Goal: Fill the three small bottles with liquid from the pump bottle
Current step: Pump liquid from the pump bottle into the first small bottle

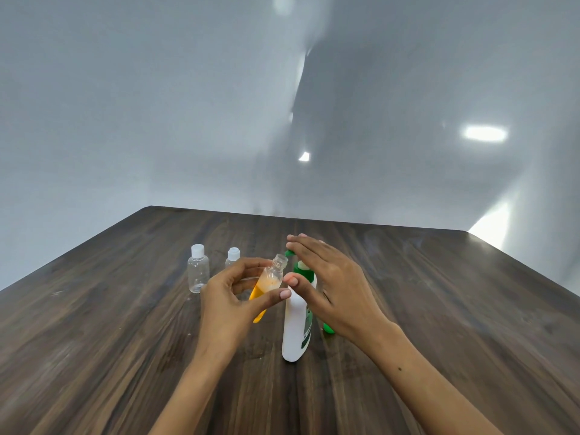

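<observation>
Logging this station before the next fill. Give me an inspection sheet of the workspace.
Surface: dark wood-grain table, a few pale specks near the bottles.
Job's things: white pump bottle with green pump head, upright; uncapped small bottle tilted, part filled with orange liquid, its mouth by the spout; two capped small bottles, left one clear and apparently empty, the other partly hidden.
Clutter: a green thing behind the right wrist, cannot tell what.
Hands: left hand holds the uncapped bottle; right hand lies flat over the pump head.
Cables: nothing seen.
Surroundings: plain pale wall with light reflections.
</observation>
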Demonstrator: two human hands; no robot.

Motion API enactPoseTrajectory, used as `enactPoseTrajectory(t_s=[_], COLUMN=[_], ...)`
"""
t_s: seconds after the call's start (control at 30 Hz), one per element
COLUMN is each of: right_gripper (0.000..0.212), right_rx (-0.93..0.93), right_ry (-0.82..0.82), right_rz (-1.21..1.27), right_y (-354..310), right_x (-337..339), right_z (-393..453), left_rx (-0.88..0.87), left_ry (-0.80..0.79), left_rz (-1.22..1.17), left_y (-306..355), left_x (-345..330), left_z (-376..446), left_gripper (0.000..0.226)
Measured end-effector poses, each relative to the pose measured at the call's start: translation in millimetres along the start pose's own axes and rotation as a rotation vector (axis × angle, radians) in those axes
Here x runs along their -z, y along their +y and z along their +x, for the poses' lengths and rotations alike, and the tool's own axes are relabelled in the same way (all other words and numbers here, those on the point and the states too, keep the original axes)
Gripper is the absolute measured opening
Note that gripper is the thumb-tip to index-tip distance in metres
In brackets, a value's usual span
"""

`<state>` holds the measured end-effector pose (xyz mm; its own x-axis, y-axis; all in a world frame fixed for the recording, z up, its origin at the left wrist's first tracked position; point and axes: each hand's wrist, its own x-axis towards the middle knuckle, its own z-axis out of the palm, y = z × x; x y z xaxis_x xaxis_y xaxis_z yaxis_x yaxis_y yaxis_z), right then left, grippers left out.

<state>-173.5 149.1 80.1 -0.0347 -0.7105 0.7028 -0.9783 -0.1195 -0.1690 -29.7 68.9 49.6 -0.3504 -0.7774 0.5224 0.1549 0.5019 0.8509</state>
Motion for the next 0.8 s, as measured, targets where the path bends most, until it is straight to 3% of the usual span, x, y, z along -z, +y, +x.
enactPoseTrajectory(t_s=[0.8], right_gripper=[0.075], right_rx=[0.036], right_ry=[0.033], right_rz=[-0.056], right_y=[1.8], right_x=[-4.2], right_z=[-4.1], left_rx=[-0.001], left_ry=[-0.014], left_rz=[-0.011], left_y=[-4.4], left_x=[0.0], left_z=[-7.3], left_gripper=[0.044])
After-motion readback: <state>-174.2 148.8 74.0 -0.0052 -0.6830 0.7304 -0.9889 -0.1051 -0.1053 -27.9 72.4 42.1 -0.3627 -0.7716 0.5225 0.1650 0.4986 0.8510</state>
